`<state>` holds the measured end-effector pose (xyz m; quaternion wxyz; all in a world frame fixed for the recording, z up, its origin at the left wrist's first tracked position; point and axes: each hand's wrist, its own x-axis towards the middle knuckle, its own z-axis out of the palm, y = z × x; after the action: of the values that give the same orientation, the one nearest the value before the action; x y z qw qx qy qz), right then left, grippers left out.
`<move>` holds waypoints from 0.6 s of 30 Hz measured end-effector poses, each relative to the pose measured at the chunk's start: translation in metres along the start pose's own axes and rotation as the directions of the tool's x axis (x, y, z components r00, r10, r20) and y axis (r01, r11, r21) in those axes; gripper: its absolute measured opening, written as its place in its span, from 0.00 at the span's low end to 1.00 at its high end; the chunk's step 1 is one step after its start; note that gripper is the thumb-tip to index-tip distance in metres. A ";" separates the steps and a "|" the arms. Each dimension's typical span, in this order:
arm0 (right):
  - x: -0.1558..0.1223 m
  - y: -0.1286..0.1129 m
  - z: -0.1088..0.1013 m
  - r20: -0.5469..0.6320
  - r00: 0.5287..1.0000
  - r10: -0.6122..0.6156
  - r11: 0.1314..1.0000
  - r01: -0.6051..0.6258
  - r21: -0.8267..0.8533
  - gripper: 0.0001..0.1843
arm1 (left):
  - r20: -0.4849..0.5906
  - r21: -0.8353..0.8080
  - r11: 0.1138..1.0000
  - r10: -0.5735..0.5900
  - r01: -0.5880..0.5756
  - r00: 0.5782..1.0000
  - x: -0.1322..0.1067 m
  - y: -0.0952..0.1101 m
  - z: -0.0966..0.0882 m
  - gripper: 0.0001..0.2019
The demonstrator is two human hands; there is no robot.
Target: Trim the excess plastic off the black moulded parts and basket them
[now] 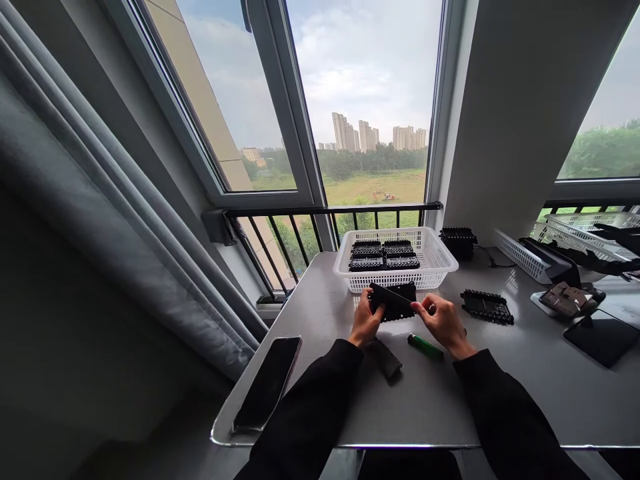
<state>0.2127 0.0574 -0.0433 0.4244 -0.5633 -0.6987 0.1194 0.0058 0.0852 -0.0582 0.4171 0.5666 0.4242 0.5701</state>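
Observation:
My left hand (366,321) is closed on the left end of a flat black plastic part (400,310) with a toothed edge, held above the table. At its right side, the thumb and fingers of my right hand (443,323) pinch the end of a thin dark strip (393,295) that slants across the part's face. Whether the strip is separate from the part is hard to make out. Just below my hands lie a green-handled tool (425,347), of unclear kind, and a dark oblong block (385,360).
Behind my hands, a white plastic basket (340,267) holds several similar black parts (384,255). Another black part (487,307) lies to the right, near a stack (459,242). A phone (269,383) rests at the grey table's (425,413) left edge. More baskets (523,257) stand at right.

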 end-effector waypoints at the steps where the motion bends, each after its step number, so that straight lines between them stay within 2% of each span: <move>1: 0.000 -0.001 0.002 0.008 1.000 -0.013 1.000 0.013 -0.028 0.25 | 0.014 0.013 1.000 0.013 -0.013 1.000 -0.001 0.000 0.001 0.17; 6: 0.001 0.001 0.000 -0.055 0.998 -0.037 0.997 0.033 -0.065 0.25 | 0.061 -0.012 1.000 0.008 -0.007 0.998 -0.003 0.004 0.005 0.18; 12: 0.004 0.011 -0.012 -0.223 0.974 0.032 0.996 -0.050 -0.076 0.25 | -0.024 0.005 1.000 0.018 -0.018 1.000 -0.002 0.008 0.002 0.17; 18: -0.006 -0.005 0.008 -0.089 0.992 -0.094 0.995 0.091 -0.036 0.25 | -0.062 0.021 0.998 0.059 -0.058 0.996 -0.002 0.001 0.002 0.19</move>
<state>0.2032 0.0533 -0.0479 0.4519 -0.5420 -0.7058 0.0628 0.0075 0.0830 -0.0577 0.3812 0.5647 0.4258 0.5955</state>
